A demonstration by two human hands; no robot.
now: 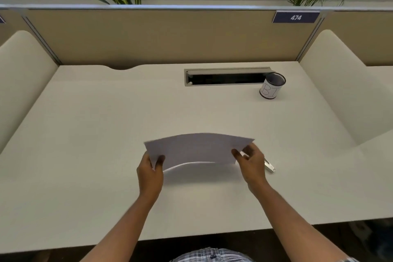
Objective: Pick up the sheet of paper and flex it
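A dark mesh cup [272,85] stands far beyond the white paper [197,150], beside a cable slot [227,76] in the desk [85,134]. A metal stapler [269,166] lies just right of the paper, partly hidden. Left hand [150,173] and right hand [251,162] pinch the paper's ends, bowing it above the desk.

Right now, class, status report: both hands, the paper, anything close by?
Left hand and right hand pinch bowed white paper sheet above pale desk. Silver metal object beneath right hand.
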